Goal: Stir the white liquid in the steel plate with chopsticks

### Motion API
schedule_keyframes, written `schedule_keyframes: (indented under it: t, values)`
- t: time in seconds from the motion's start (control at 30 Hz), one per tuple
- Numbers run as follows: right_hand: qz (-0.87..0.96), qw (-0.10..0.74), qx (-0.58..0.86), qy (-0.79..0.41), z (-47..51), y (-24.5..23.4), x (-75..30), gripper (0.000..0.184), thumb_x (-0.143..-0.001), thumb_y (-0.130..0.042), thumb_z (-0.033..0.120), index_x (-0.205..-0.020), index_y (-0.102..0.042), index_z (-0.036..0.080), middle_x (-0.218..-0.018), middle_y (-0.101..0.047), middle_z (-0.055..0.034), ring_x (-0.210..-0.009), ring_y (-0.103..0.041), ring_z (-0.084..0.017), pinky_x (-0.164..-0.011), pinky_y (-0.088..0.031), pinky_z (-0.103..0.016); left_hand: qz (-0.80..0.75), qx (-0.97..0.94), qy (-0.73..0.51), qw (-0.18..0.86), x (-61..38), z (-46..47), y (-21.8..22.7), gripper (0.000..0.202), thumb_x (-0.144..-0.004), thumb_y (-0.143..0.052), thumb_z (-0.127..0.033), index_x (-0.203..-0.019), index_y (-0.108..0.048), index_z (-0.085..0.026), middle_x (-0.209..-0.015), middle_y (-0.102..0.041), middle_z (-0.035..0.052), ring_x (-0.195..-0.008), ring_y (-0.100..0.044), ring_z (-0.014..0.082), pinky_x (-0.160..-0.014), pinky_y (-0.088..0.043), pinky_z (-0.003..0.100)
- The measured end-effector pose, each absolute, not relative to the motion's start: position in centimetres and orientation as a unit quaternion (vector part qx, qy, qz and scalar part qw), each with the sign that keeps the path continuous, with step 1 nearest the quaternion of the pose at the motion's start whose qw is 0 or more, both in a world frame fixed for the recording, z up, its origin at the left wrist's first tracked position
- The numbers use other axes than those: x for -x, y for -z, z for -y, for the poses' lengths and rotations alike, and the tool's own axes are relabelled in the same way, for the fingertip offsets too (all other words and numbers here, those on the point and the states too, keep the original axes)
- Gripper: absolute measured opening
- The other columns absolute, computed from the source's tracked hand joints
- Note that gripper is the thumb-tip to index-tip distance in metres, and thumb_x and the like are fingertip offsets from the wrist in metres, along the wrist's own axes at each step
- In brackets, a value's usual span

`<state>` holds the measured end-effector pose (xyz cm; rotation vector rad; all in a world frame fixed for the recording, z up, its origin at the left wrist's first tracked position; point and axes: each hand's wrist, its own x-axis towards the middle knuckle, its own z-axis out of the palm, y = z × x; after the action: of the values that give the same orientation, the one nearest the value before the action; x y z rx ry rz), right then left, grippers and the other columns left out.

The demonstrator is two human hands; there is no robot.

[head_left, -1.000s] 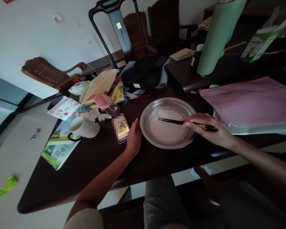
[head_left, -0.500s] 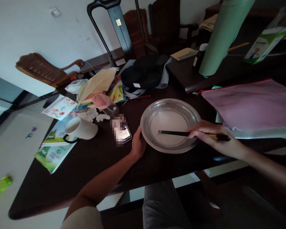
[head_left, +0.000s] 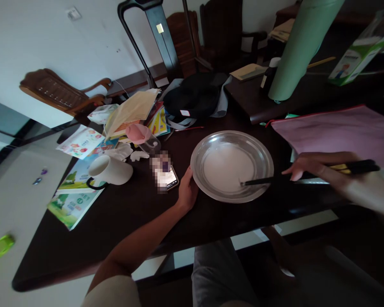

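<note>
A round, silver metal bowl point(head_left: 233, 197) stands on a dark brown wooden table point(head_left: 83, 251). The right hand point(head_left: 337, 178) grips slim black chopsticks point(head_left: 259, 181) with gold-coloured bands, their tips over the bowl's near right part. The left hand point(head_left: 188, 192) touches the bowl's left rim; it is partly hidden, so I cannot tell whether it grips. Left of it are a lit rectangular phone point(head_left: 170, 179) and, farther left, a white mug point(head_left: 118, 170) with a black handle.

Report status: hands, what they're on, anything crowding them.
Left hand against round silver metal basin. Right hand holding slender black-and-gold chopsticks, tips over basin. Lit rectangular phone beside left hand.
</note>
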<state>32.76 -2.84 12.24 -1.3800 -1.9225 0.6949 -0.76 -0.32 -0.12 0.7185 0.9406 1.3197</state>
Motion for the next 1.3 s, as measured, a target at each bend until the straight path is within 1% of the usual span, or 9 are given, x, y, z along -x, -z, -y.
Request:
schedule_keyframes:
  t: [0.13,0.23,0.3,0.6,0.77,0.9,1.0,1.17,1.3]
  values:
    - [0.77,0.331,0.435,-0.33,2.6,-9.9,-30.2,0.036,-0.106,-0.06,0.055,-0.085,-0.082,0.035,-0.091,-0.087,-0.0012,-0.086,-0.084,-0.027,-0.078,-0.068,-0.042,-0.416,-0.315,-0.577,0.629,0.9,0.3,0.3,0.033,-0.092,-0.075,-0.047,-0.114,-0.081,-0.023,-0.132,-0.081,0.0066,-0.143,-0.063,0.0324,-0.127,-0.044,0.049]
    - [0.781,0.379,0.396,-0.299,1.6,-7.6,-28.5,0.021,-0.103,-0.067,0.044,-0.096,-0.084,0.034,-0.105,-0.088,-0.0024,-0.099,-0.084,-0.026,-0.09,-0.066,-0.043,-0.41,-0.318,-0.576,0.632,0.9,0.2,0.4,0.034,-0.091,-0.074,-0.046,-0.115,-0.081,-0.022,-0.132,-0.081,0.0069,-0.142,-0.064,0.0329,-0.127,-0.044,0.049]
    - [0.78,0.393,0.407,-0.268,0.9,-6.9,-28.2,0.019,-0.102,-0.068,0.044,-0.098,-0.084,0.035,-0.109,-0.088,-0.0027,-0.103,-0.083,-0.027,-0.093,-0.064,-0.045,-0.408,-0.319,-0.575,0.633,0.9,0.2,0.3,0.035,-0.09,-0.075,-0.047,-0.114,-0.081,-0.022,-0.129,-0.082,0.0069,-0.141,-0.065,0.0338,-0.125,-0.046,0.05]
    - [0.705,0.34,0.576,-0.236,1.6,-11.6,-33.3,0.044,-0.099,-0.061,0.072,-0.082,-0.081,0.036,-0.089,-0.085,-0.0014,-0.082,-0.08,-0.03,-0.07,-0.062,-0.045,-0.412,-0.31,-0.58,0.631,0.7,0.3,0.0,0.031,-0.09,-0.078,-0.047,-0.109,-0.082,-0.022,-0.122,-0.084,0.0057,-0.135,-0.069,0.0346,-0.123,-0.048,0.051]
    - [0.743,0.314,0.518,-0.285,2.6,-12.0,-32.9,0.045,-0.103,-0.059,0.068,-0.076,-0.081,0.039,-0.082,-0.084,0.0014,-0.077,-0.082,-0.028,-0.071,-0.064,-0.044,-0.412,-0.303,-0.585,0.63,0.6,0.3,-0.1,0.028,-0.089,-0.078,-0.046,-0.105,-0.081,-0.023,-0.122,-0.084,0.0053,-0.136,-0.068,0.0343,-0.124,-0.047,0.05]
    - [0.775,0.328,0.436,-0.318,2.1,-9.2,-29.8,0.034,-0.105,-0.062,0.056,-0.09,-0.084,0.035,-0.096,-0.088,-0.0002,-0.095,-0.084,-0.026,-0.088,-0.064,-0.043,-0.408,-0.308,-0.583,0.632,0.7,0.3,-0.1,0.029,-0.089,-0.079,-0.046,-0.106,-0.081,-0.023,-0.122,-0.084,0.0055,-0.137,-0.068,0.0342,-0.123,-0.047,0.05]
    - [0.771,0.379,0.442,-0.258,1.2,-7.2,-28.2,0.029,-0.104,-0.063,0.051,-0.094,-0.083,0.033,-0.104,-0.088,-0.0017,-0.099,-0.083,-0.026,-0.093,-0.06,-0.045,-0.408,-0.31,-0.582,0.631,0.8,0.2,-0.1,0.031,-0.087,-0.08,-0.046,-0.107,-0.081,-0.023,-0.121,-0.084,0.0053,-0.135,-0.069,0.0342,-0.123,-0.048,0.049]
    - [0.739,0.388,0.498,-0.234,0.6,-8.8,-29.7,0.032,-0.104,-0.063,0.055,-0.091,-0.08,0.031,-0.094,-0.086,-0.005,-0.09,-0.081,-0.027,-0.082,-0.061,-0.045,-0.406,-0.304,-0.581,0.637,0.8,0.2,-0.1,0.03,-0.087,-0.08,-0.046,-0.106,-0.081,-0.023,-0.118,-0.084,0.0051,-0.135,-0.068,0.0343,-0.122,-0.048,0.049]
    - [0.719,0.338,0.569,-0.213,1.5,-12.0,-32.7,0.045,-0.101,-0.058,0.073,-0.083,-0.079,0.038,-0.089,-0.084,-0.0019,-0.082,-0.08,-0.03,-0.07,-0.064,-0.047,-0.413,-0.302,-0.581,0.633,0.7,0.3,-0.2,0.028,-0.089,-0.078,-0.044,-0.107,-0.081,-0.023,-0.118,-0.084,0.0053,-0.135,-0.068,0.0339,-0.122,-0.048,0.049]
